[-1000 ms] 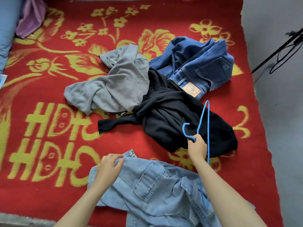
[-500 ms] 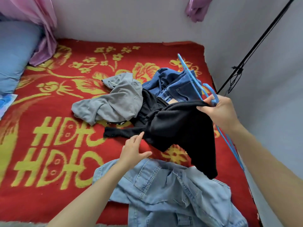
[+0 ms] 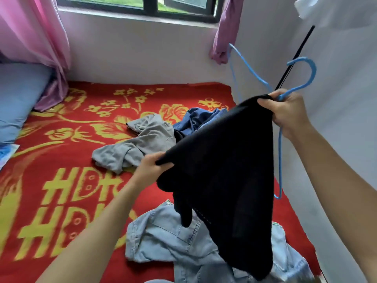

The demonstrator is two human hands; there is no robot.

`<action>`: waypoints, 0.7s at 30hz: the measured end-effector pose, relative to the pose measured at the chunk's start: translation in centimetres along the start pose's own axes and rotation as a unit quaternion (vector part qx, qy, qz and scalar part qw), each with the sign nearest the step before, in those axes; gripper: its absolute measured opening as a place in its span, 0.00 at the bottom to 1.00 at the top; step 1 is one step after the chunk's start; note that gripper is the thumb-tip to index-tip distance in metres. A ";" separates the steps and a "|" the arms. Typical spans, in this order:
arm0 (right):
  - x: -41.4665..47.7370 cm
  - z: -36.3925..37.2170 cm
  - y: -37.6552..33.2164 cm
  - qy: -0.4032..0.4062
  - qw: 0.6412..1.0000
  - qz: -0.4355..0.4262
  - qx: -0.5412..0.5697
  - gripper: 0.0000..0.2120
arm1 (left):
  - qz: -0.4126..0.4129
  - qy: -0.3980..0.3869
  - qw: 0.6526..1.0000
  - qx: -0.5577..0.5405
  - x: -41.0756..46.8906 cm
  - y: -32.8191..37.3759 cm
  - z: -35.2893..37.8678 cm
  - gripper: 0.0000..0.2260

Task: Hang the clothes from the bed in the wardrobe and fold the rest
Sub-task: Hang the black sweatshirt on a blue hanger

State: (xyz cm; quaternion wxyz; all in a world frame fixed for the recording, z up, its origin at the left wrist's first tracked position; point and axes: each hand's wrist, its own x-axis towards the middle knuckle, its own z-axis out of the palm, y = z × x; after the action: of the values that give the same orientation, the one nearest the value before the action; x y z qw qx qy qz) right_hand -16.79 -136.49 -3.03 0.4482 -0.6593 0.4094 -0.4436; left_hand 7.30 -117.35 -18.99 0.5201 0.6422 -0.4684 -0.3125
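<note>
The black garment [image 3: 224,170] hangs in the air above the bed [image 3: 61,160], stretched between both hands. It looks soft, light and floppy, so I'd say it wants holding by its edges or shoulders, or it will sag. The left hand [image 3: 151,166], low and forward, is curled round one bunched corner. The right hand [image 3: 289,113], raised toward the wall, grips the other corner together with the blue hanger [image 3: 314,71].

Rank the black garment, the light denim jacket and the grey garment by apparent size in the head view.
1. black garment: largest, but held up near the camera, which inflates it.
2. light denim jacket: partly hidden behind it.
3. grey garment: smallest, but farthest away, so the true order is unsure.
</note>
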 end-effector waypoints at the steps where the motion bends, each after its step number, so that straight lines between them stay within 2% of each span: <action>1: 0.2 -0.2 1.1 0.022 0.999 0.019 -0.019 0.14 | 0.011 0.010 1.000 -0.002 -0.1 0.4 -1.8 0.09; 3: 0.5 0.2 4.3 0.050 0.994 0.055 -0.083 0.13 | 0.031 0.037 0.999 0.023 0.1 0.9 -4.6 0.11; 6: -0.3 2.3 9.6 0.047 0.969 0.129 -0.206 0.14 | 0.009 0.072 0.983 0.166 1.2 -0.9 -5.3 0.07; 9: -2.9 4.5 14.6 0.024 0.942 0.196 -0.271 0.14 | -0.159 0.073 0.936 0.306 0.5 -5.4 -3.6 0.19; 11: -5.3 6.0 17.2 0.002 0.933 0.228 -0.279 0.13 | -0.222 0.035 0.910 0.349 -1.3 -8.1 -2.5 0.25; 15: -10.4 8.1 21.4 -0.064 0.920 0.267 -0.281 0.12 | -0.276 -0.045 0.894 0.349 -5.3 -12.5 -0.2 0.27; 21: -15.9 9.6 26.5 -0.170 0.860 0.275 -0.394 0.14 | -0.344 -0.112 0.871 0.334 -9.7 -16.4 2.4 0.26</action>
State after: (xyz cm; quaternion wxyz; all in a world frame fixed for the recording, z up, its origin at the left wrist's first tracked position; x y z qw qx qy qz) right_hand -15.77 -126.38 -33.71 0.3171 -0.7070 0.6320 0.0147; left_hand 6.14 -108.94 -36.19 0.0786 0.8584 -0.3498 -0.3668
